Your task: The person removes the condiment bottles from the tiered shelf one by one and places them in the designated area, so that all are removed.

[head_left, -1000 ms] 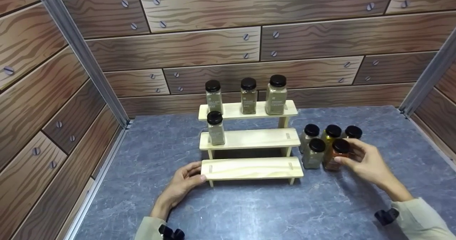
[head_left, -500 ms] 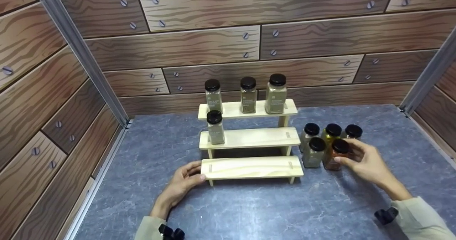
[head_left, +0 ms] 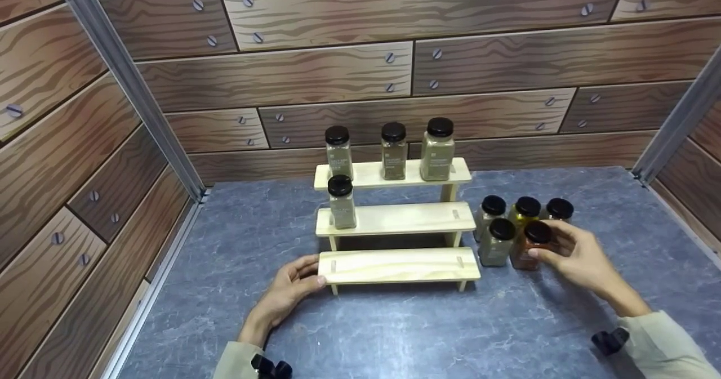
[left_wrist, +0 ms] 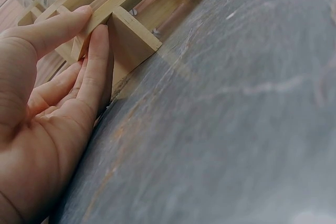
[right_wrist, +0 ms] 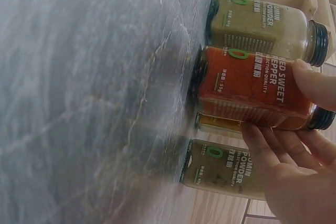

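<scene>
A three-tier pale wooden rack (head_left: 400, 266) stands mid-table. My left hand (head_left: 287, 289) pinches the left end of its lowest shelf, thumb on top and fingers beneath, as the left wrist view shows too. To the right of the rack, my right hand (head_left: 583, 258) grips a spice jar of red powder (right_wrist: 247, 87), labelled red sweet pepper, between thumb and fingers. The jar stands upright with its black lid (head_left: 538, 232) on. Beside it stands a jar of cumin powder (head_left: 497, 249); behind are a yellowish jar (head_left: 525, 215) and two others, partly hidden.
Three black-lidded jars stand on the top shelf, among them a larger one (head_left: 437, 156) at right. Another jar (head_left: 342, 207) sits at the left end of the middle shelf. Wood-patterned walls (head_left: 315, 75) enclose the grey marbled table (head_left: 394, 334) at back and sides.
</scene>
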{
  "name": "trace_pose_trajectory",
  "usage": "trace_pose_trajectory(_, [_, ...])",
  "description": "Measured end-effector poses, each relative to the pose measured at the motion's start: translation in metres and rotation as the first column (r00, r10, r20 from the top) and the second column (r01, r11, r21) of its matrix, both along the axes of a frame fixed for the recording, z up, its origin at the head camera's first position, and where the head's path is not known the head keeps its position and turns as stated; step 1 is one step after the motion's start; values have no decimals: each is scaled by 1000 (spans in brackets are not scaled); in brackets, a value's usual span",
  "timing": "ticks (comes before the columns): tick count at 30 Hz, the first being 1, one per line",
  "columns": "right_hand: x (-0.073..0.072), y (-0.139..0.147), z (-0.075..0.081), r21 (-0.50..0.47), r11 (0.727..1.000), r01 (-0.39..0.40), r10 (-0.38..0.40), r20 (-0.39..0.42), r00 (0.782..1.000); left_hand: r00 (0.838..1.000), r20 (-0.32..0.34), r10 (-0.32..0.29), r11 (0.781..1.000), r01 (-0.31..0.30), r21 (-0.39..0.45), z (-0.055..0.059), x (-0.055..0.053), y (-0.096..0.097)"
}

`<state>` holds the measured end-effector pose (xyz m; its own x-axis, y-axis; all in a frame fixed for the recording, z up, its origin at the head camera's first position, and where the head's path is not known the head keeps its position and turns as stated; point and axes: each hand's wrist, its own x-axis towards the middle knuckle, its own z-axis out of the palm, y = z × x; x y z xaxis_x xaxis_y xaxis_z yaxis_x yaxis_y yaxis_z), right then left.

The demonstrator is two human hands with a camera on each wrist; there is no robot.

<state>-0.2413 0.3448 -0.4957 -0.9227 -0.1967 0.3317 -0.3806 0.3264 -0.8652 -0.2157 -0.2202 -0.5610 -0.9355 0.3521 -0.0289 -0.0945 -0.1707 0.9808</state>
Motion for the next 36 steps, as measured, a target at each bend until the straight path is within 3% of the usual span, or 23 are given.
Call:
trace_pose_trajectory(17, [-1, 4, 2, 67, 997, 38, -41, 39, 998, 1000, -3, 11, 1000, -11, -8, 0, 0, 0])
trace_pose_trajectory(27, [-2, 3, 1, 48, 999, 0, -1, 13, 1000, 1000, -21, 1, 1000, -1, -8, 0, 0, 0])
trace_pose_trajectory(36, [-2, 4, 5, 142, 989, 26, -25, -9, 1000, 1000, -12, -2, 1000, 2, -7, -1, -1, 0])
